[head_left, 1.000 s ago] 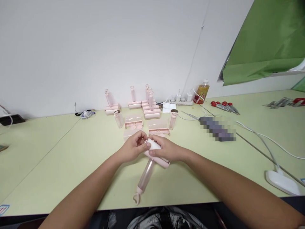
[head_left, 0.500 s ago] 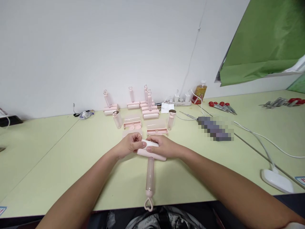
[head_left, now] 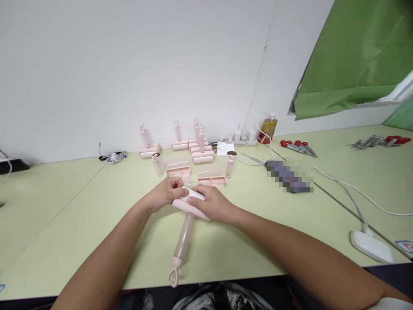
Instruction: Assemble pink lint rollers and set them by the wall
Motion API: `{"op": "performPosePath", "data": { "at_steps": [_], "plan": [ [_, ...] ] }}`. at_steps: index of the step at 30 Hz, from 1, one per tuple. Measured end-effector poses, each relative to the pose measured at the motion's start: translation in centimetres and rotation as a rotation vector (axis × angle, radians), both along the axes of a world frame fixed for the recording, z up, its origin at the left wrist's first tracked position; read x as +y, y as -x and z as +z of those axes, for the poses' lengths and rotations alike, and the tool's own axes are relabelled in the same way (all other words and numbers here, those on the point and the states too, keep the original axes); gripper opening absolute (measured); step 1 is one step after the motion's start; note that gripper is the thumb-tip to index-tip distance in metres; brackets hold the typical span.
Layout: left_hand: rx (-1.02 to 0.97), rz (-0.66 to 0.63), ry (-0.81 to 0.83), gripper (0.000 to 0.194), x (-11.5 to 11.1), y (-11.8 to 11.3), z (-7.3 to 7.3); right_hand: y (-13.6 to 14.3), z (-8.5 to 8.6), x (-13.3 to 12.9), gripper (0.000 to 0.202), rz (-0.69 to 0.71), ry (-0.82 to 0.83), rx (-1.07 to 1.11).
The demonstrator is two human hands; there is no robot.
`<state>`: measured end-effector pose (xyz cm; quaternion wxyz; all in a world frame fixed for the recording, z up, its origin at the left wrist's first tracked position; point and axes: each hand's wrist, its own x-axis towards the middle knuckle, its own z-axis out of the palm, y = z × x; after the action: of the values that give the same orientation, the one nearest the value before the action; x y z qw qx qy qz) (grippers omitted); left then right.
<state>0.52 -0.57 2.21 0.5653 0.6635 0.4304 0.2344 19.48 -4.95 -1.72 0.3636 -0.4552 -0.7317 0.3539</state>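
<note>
My left hand [head_left: 167, 193] is closed on the left end of a pink lint roller [head_left: 184, 239], its thumb on the white top of the head. My right hand [head_left: 213, 203] grips the head's right end, thumb pressing on the same white part. The clear handle slants toward me and to the left, finishing in a pink heart-shaped loop near the table edge. Just beyond my hands lie open pink roller parts [head_left: 211, 181] with clear covers. A loose clear handle [head_left: 158, 165] stands to their left and another clear handle [head_left: 230, 166] to their right.
Several similar pink rollers [head_left: 202, 158] stand by the wall. A power strip [head_left: 245, 141], a bottle [head_left: 267, 128] and red-handled tools [head_left: 298, 147] are at the back right. A white charger [head_left: 371, 246] with a cable lies near the right front edge.
Both hands have shifted slightly left with the lint roller. Its handle has swung from pointing straight at me to slanting left. Both hands keep their hold on the head.
</note>
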Motion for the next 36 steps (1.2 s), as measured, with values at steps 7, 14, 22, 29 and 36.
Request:
{"op": "performPosePath", "data": {
  "at_steps": [7,14,22,29,36],
  "plan": [
    [0.111,0.009,-0.107,0.042,0.0,-0.1,1.0,1.2,0.0,-0.7,0.034,-0.099,0.012,0.015],
    [0.181,0.123,-0.208,0.045,-0.2,-0.5,0.9,1.2,0.1,-0.3,0.033,-0.142,-0.028,0.05],
    [-0.01,0.182,-0.293,0.035,-0.6,-1.9,-1.7,-0.3,-0.3,0.5,0.039,-0.363,-0.11,0.182],
    [0.139,0.092,-0.3,0.016,-2.0,-3.2,-3.5,-2.3,-0.1,1.1,0.04,-0.369,-0.175,0.315],
    [0.194,0.006,-0.401,0.015,-2.7,-3.1,-4.0,-3.4,-0.4,1.0,0.039,-0.244,-0.252,0.147]
  ]
}}
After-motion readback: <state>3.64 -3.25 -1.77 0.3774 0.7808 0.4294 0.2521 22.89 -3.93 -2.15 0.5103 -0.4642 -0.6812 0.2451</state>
